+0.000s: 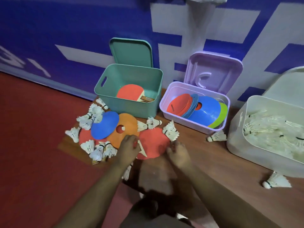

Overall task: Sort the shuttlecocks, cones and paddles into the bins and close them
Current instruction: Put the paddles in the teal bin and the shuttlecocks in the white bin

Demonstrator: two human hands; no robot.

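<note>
On the floor (32, 129) by the wall: half sorted, bins (115, 104) open.
Grips red paddle (154, 140) with left hand (127, 148); right hand (177, 155) at its edge, hold unclear. Cones (105, 125), shuttlecocks (98, 150) loose.

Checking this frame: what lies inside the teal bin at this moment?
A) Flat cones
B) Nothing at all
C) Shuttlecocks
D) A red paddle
D: a red paddle with a wooden handle lies in the teal bin, while the cones sit in the purple bin and the shuttlecocks fill the white bin.
</note>
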